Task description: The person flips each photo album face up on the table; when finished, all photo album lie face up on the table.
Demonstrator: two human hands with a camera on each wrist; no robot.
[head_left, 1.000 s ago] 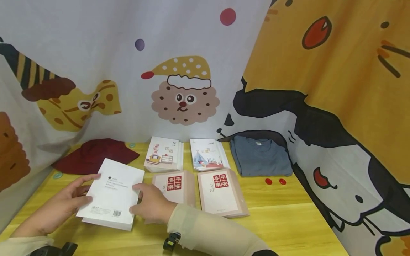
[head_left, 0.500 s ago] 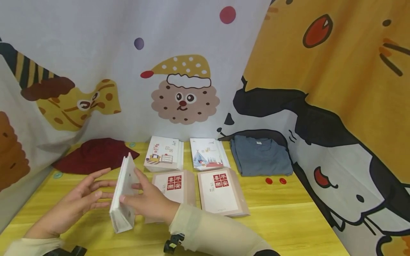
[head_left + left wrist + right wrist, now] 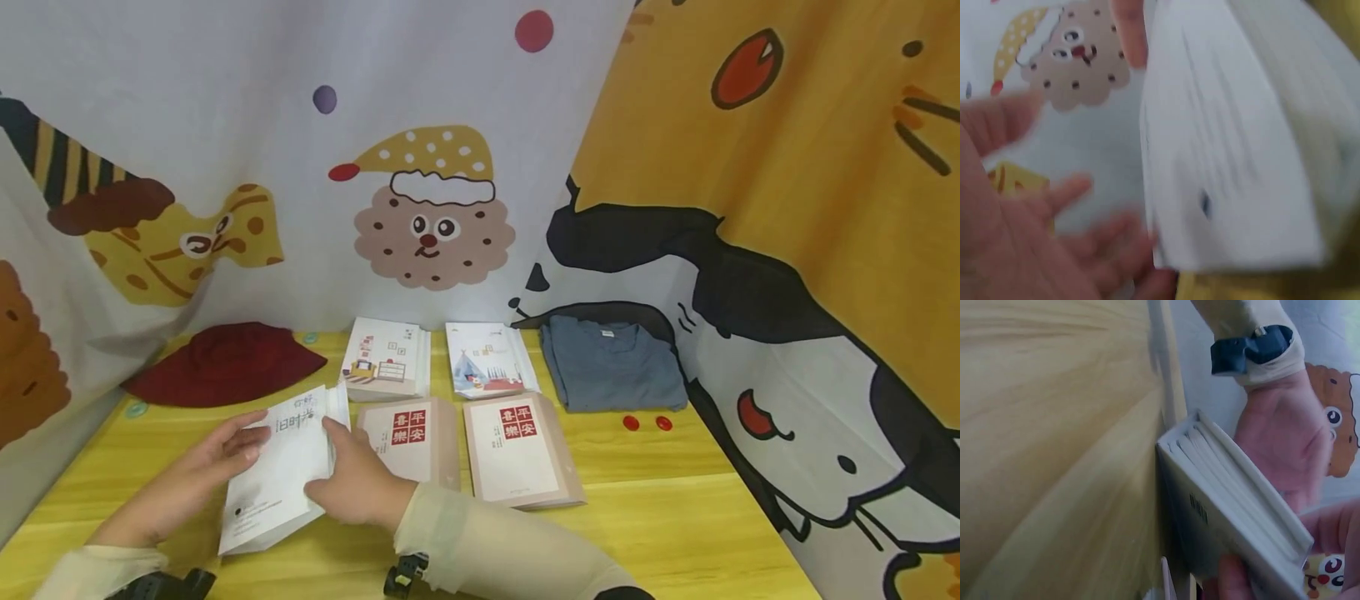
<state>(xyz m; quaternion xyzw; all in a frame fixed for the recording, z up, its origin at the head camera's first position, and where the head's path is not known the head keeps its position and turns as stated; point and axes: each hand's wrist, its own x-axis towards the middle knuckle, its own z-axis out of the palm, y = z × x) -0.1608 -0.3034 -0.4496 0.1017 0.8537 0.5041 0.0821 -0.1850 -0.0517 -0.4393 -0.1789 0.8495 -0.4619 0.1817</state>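
A white book with dark Chinese lettering stands tilted over the left part of the table. My right hand grips its right edge, thumb in front and fingers behind. At the left edge is my left hand, fingers spread and loosely bent, fingertips right by the cover. The left wrist view shows the left palm facing the book, blurred. Page edges and a barcode show on the book in the right wrist view, with right-hand fingers pinching its near end.
Behind the book lies a dark red hat. Two white illustrated books and two beige books with red squares stand mid-table. A folded blue-grey shirt lies at right, near red discs. A printed curtain hangs behind.
The book has turned from its back cover, through edge-on, to the side with the large title. My left hand has come off its edge and moved right; the right hand keeps its grip.
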